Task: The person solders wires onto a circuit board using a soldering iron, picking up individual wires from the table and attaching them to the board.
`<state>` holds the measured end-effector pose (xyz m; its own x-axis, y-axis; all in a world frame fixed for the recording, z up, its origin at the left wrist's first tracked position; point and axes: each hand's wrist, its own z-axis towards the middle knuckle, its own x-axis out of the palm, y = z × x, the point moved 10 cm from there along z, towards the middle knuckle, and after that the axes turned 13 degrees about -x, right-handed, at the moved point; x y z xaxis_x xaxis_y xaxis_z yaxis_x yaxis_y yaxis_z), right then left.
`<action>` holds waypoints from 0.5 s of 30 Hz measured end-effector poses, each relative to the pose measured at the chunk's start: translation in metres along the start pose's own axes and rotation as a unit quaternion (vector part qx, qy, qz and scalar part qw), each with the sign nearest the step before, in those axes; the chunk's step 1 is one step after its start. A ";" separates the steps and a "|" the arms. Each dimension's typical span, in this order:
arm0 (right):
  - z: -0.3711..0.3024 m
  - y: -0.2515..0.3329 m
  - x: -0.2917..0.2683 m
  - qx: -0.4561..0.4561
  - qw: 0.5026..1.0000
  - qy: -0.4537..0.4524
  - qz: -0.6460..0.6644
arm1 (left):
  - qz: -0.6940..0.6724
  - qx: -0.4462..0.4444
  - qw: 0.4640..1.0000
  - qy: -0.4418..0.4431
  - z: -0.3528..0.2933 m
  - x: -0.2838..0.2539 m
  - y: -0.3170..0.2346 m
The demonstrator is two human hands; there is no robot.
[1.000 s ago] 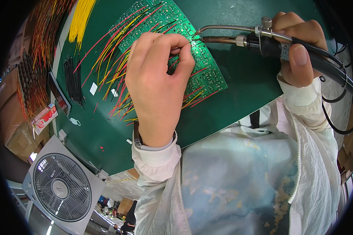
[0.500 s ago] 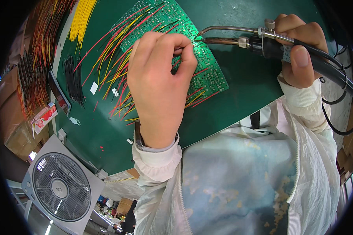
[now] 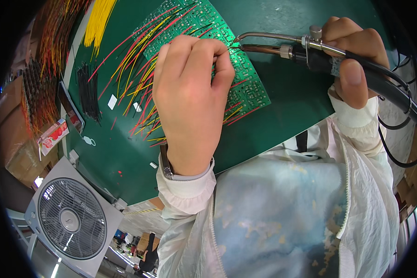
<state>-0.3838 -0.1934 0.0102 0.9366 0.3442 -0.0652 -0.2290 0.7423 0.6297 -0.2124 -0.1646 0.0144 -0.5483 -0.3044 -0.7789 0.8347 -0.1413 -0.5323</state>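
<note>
My right hand (image 3: 359,58) is closed around a soldering iron (image 3: 306,54) with a thin metal tube (image 3: 273,35) clamped along it. The iron's tip and the tube's end come together at the right part of a green circuit board panel (image 3: 249,81). My left hand (image 3: 190,90) rests over the board, thumb and forefinger pinched beside the tip. What sits in that pinch is too hidden to make out. Red, yellow and black wires (image 3: 139,60) fan out leftward from the board, partly under my left hand.
The board lies on a green tabletop (image 3: 273,125). To the left are bundles of yellow wires (image 3: 98,23), black wires (image 3: 88,92) and mixed wires (image 3: 34,97), a phone (image 3: 72,109) and a drink carton (image 3: 53,137). A box fan (image 3: 72,220) stands at lower left; a cable (image 3: 394,160) hangs at right.
My left thumb and forefinger have drawn closer together, and that hand has shifted slightly right. The iron's handle has dipped a little while its tip stays at nearly the same spot.
</note>
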 end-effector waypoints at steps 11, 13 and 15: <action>-0.002 0.004 0.001 -0.009 0.999 0.008 -0.034 | 0.013 0.004 1.000 0.007 0.001 -0.001 -0.005; -0.001 0.004 0.001 -0.010 0.999 0.014 -0.035 | 0.014 -0.001 1.000 0.012 0.002 -0.001 -0.004; -0.001 0.005 0.001 -0.010 0.999 0.020 -0.035 | 0.018 0.001 1.000 0.011 0.002 -0.001 -0.005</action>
<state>-0.3840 -0.1886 0.0124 0.9394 0.3136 -0.1385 -0.1699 0.7768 0.6063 -0.2160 -0.1653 0.0183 -0.5183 -0.2887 -0.8050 0.8543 -0.1323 -0.5027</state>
